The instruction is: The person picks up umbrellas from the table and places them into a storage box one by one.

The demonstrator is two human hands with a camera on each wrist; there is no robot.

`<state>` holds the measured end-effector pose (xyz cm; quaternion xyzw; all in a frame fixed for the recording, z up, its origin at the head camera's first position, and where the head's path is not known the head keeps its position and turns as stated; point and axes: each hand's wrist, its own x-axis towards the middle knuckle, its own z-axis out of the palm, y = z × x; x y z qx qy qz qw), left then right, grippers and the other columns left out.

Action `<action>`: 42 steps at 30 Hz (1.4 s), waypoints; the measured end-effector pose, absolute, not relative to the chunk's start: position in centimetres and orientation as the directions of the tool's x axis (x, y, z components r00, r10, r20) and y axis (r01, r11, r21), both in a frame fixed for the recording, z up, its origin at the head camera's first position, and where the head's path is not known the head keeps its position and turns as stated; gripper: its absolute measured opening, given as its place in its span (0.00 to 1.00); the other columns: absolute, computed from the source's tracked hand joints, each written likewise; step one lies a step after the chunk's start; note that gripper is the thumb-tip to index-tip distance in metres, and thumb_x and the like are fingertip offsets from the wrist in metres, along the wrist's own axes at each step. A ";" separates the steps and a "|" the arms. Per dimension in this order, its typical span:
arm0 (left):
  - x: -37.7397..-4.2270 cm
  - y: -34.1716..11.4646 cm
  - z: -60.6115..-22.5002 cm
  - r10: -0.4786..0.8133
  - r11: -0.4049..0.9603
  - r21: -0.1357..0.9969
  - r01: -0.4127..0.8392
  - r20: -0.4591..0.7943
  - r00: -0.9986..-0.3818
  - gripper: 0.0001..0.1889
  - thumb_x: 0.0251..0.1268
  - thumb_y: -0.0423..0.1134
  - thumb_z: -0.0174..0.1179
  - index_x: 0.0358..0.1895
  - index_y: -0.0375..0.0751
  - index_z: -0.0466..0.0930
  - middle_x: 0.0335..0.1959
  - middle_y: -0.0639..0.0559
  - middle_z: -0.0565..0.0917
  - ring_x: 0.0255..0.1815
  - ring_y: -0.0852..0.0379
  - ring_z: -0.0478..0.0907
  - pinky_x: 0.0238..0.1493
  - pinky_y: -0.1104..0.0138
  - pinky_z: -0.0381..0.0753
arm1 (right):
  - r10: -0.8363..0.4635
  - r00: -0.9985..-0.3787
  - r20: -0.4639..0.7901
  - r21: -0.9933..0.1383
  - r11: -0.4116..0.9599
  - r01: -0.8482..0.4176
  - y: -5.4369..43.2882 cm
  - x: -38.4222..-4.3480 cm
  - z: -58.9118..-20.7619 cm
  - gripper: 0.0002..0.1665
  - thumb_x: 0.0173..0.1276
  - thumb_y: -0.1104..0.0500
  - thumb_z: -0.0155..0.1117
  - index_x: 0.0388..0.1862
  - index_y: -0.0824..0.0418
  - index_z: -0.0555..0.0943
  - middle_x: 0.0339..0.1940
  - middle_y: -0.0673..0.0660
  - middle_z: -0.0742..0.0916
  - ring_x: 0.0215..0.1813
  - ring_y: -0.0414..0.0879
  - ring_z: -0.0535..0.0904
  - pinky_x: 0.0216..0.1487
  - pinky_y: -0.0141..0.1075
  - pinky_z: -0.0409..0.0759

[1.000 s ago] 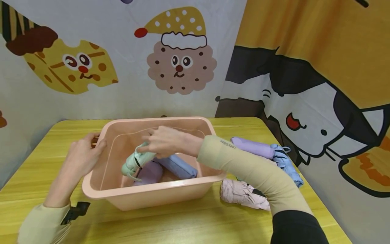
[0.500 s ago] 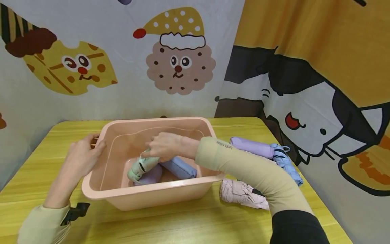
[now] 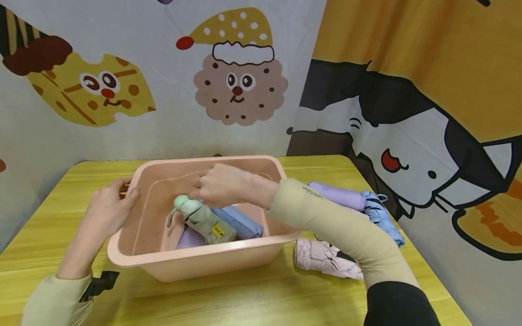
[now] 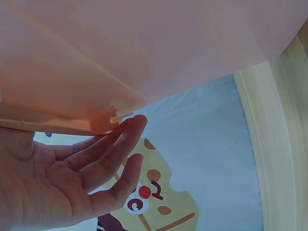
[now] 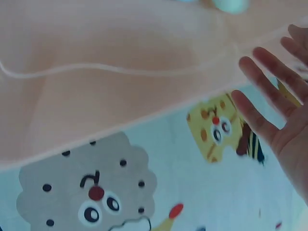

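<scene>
A pink plastic basin [image 3: 191,258] stands on the table. My left hand [image 3: 108,206] holds its left rim, thumb over the edge; in the left wrist view the fingers [image 4: 108,163] lie along the outside wall. A folded green umbrella [image 3: 208,222] with a mint handle, a wrist strap and a yellow label lies in the basin. It rests across a purple folded umbrella [image 3: 189,237], beside a blue one [image 3: 240,222]. My right hand [image 3: 222,184] is above the green umbrella's handle end, holding nothing; the right wrist view shows its fingers [image 5: 262,79] spread.
Right of the basin lie more folded umbrellas: a purple one [image 3: 338,194], a blue one with dark stripes [image 3: 381,217] and a pale pink one [image 3: 324,258], partly hidden by my right sleeve [image 3: 326,217]. A printed curtain [image 3: 163,136] hangs behind the table [image 3: 228,299].
The green umbrella, earlier in my right hand, has been let go and turned, its handle end now to the left. My right hand has lifted slightly. My left hand stays on the rim.
</scene>
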<state>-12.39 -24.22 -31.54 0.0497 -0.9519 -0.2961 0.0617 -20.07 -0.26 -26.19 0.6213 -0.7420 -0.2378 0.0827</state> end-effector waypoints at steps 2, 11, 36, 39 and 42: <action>-12.4 -24.3 -31.5 -0.132 0.821 0.568 -0.061 0.085 -0.988 0.32 0.74 0.50 0.39 0.66 0.21 0.61 0.56 0.22 0.73 0.51 0.27 0.74 0.43 0.44 0.77 | -0.958 -0.242 -0.153 0.431 0.156 -0.889 0.2 -19.9 -25.0 0.15 0.73 0.51 0.49 0.53 0.46 0.78 0.47 0.47 0.85 0.50 0.45 0.81 0.45 0.39 0.79; -12.4 -24.5 -31.5 -0.133 0.820 0.569 -0.059 0.090 -0.987 0.33 0.74 0.52 0.38 0.66 0.22 0.61 0.56 0.22 0.73 0.52 0.28 0.74 0.42 0.44 0.77 | -0.929 -0.369 -0.014 0.324 0.345 -0.881 4.6 -19.8 -20.9 0.20 0.71 0.53 0.55 0.61 0.50 0.77 0.48 0.50 0.86 0.45 0.47 0.83 0.43 0.40 0.82; -12.5 -24.3 -31.5 -0.131 0.819 0.572 -0.047 0.106 -0.986 0.32 0.74 0.49 0.40 0.65 0.21 0.62 0.55 0.21 0.74 0.51 0.25 0.72 0.44 0.42 0.76 | -0.644 -0.731 0.224 0.003 0.751 -0.660 20.1 -26.9 -28.4 0.22 0.63 0.58 0.64 0.56 0.60 0.79 0.55 0.63 0.82 0.54 0.60 0.79 0.53 0.52 0.78; -12.5 -24.2 -31.6 -0.133 0.820 0.570 -0.050 0.105 -0.986 0.32 0.74 0.49 0.40 0.65 0.21 0.61 0.55 0.21 0.73 0.51 0.25 0.72 0.44 0.42 0.76 | -0.565 -0.818 0.109 -0.022 0.821 -0.570 21.6 -27.9 -30.2 0.27 0.64 0.56 0.64 0.62 0.59 0.75 0.60 0.65 0.79 0.57 0.62 0.77 0.55 0.54 0.77; -12.4 -24.2 -31.6 -0.129 0.820 0.570 -0.048 0.102 -0.986 0.31 0.74 0.49 0.40 0.65 0.21 0.61 0.55 0.21 0.73 0.51 0.25 0.73 0.43 0.43 0.76 | -0.462 -0.886 -0.039 -0.013 0.887 -0.462 22.7 -28.7 -32.1 0.33 0.63 0.54 0.64 0.67 0.56 0.70 0.65 0.66 0.75 0.62 0.64 0.73 0.61 0.60 0.71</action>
